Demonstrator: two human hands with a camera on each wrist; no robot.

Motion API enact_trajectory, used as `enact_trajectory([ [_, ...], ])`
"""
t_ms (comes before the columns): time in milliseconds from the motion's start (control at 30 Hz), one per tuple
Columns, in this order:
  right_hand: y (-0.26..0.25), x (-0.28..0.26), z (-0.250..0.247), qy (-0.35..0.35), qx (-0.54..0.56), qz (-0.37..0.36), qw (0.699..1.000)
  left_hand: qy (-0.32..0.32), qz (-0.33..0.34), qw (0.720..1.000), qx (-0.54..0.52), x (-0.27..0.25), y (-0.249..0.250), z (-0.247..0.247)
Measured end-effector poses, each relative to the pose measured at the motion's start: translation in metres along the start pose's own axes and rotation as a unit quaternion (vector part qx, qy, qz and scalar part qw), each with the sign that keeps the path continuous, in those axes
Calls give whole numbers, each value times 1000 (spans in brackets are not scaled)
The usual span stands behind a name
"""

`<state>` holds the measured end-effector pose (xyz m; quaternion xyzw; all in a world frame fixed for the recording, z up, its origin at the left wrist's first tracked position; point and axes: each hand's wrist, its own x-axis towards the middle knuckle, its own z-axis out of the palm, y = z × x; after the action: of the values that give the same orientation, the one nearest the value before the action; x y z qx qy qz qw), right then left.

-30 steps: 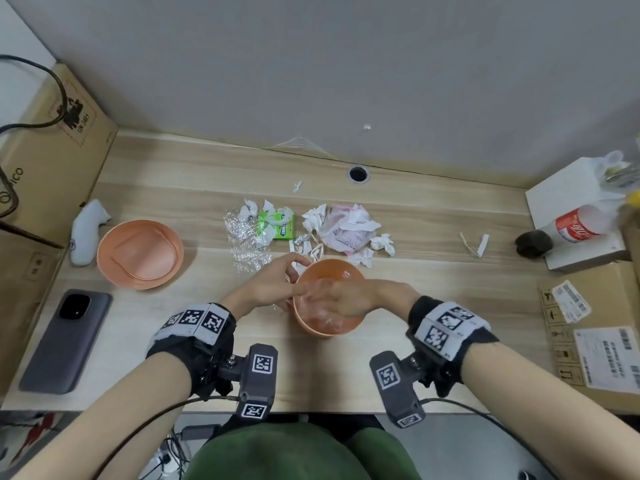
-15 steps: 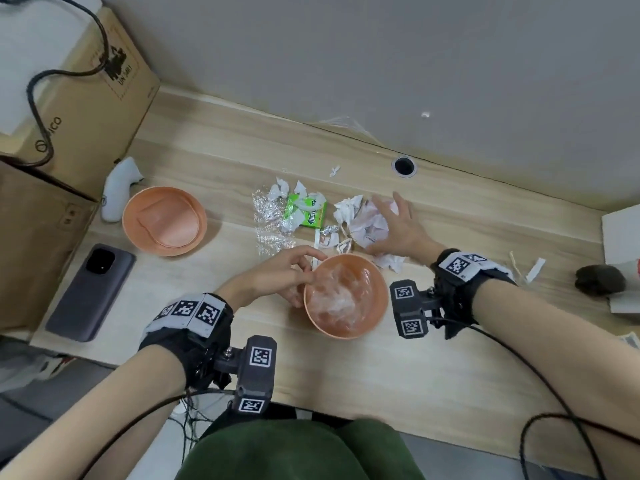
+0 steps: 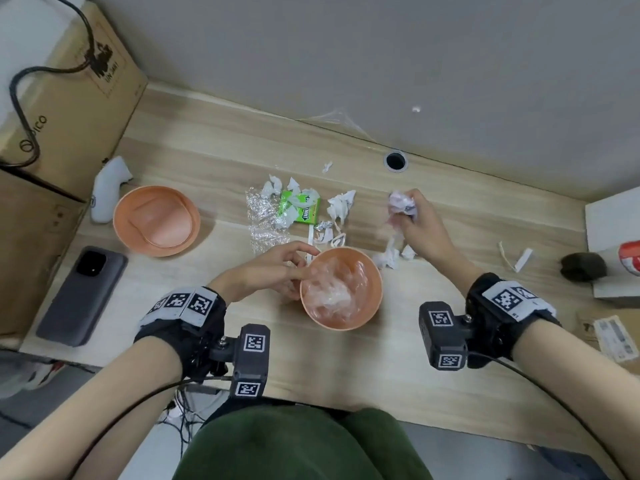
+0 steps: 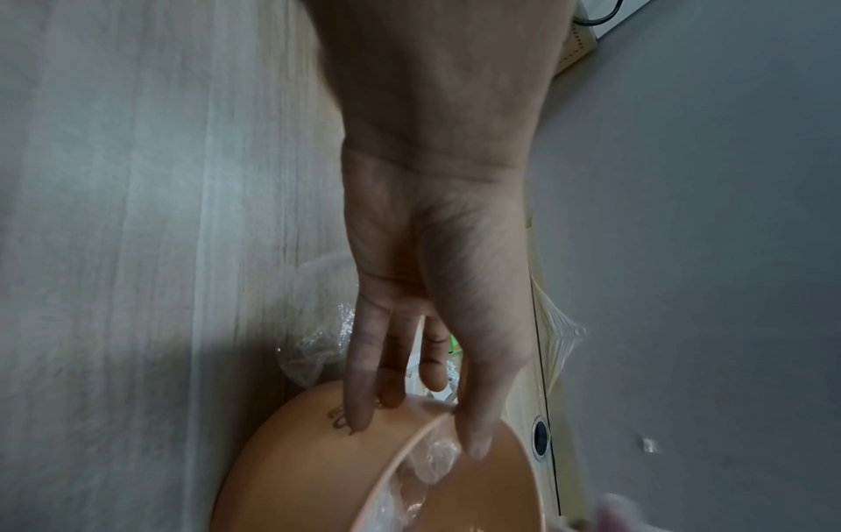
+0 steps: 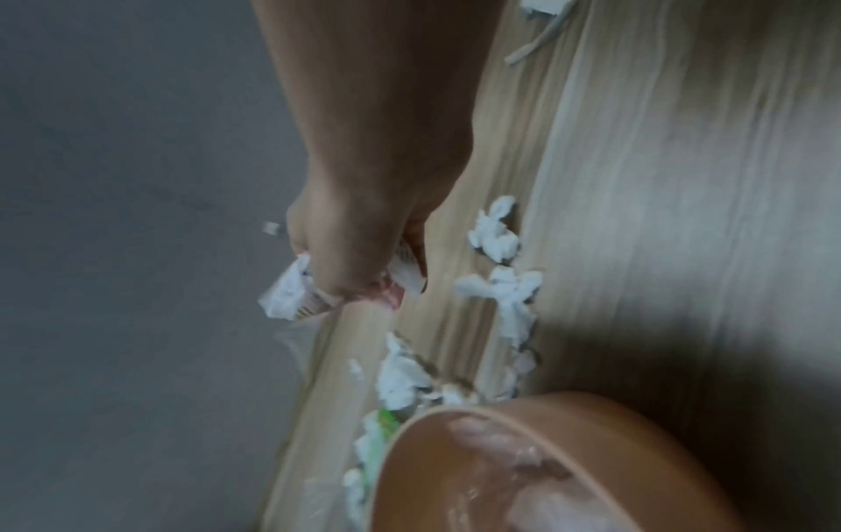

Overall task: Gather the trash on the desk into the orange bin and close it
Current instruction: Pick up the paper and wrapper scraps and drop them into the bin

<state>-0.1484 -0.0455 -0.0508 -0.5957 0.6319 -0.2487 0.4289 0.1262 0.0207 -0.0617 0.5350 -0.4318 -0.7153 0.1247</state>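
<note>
The round orange bin (image 3: 341, 289) stands upright and open at the desk's centre, with crumpled clear plastic inside. Its lid (image 3: 156, 220) lies well apart at ten o'clock, hollow side up. Trash sits from eleven to one o'clock of the bin: clear wrap (image 3: 261, 216), a green packet (image 3: 302, 210), white paper scraps (image 3: 341, 206), and a crumpled pink-white wad (image 3: 401, 204) off the desk.

right hand (image 5: 359, 244): motion-blurred | bottle (image 3: 628, 258): cut by right edge | phone (image 3: 81, 296): screen hidden
</note>
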Motion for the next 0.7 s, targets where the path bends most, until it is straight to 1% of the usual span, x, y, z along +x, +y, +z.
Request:
enact_trajectory([
  [33, -17, -10, -3, -11, 52, -13, 998, -1, 1, 1000, 1, -1, 0, 0],
  [100, -47, -32, -2, -73, 108, -47, 990, -3, 4, 1000, -1, -3, 0, 2],
  [167, -64, -53, 9, -148, 77, -79, 983, -2, 4, 1000, -1, -4, 0, 3],
  [233, -60, -69, 29, -230, -30, -108, 967, -2, 6, 1000, -5, -5, -1, 4],
  [300, -43, -74, 54, -289, -198, -120, 929, 3, 10, 1000, -10, -5, 0, 5],
  [367, -29, -77, 79, -321, -383, -80, 863, 5, 10, 1000, -10, -7, -1, 7],
  [400, -27, -79, 88, -336, -442, -52, 830, 3, 10, 1000, -8, -8, -2, 7],
  [433, -27, -80, 95, -354, -470, -21, 808, 2, 10, 1000, -6, -8, -3, 8],
  [467, -29, -81, 102, -378, -479, 10, 793, 2, 10, 1000, -3, -9, -3, 9],
  [533, -35, -77, 106, -428, -466, 61, 772, 8, 14, 1000, 6, -11, -3, 10],
  [567, -36, -74, 107, -444, -441, 71, 776, 11, 16, 1000, 12, -12, -3, 10],
  [633, -42, -68, 100, -452, -364, 55, 813, 16, 19, 1000, 20, -13, -4, 7],
  [700, -52, -66, 84, -443, -288, 17, 849, 19, 18, 999, 24, -13, -4, 5],
])
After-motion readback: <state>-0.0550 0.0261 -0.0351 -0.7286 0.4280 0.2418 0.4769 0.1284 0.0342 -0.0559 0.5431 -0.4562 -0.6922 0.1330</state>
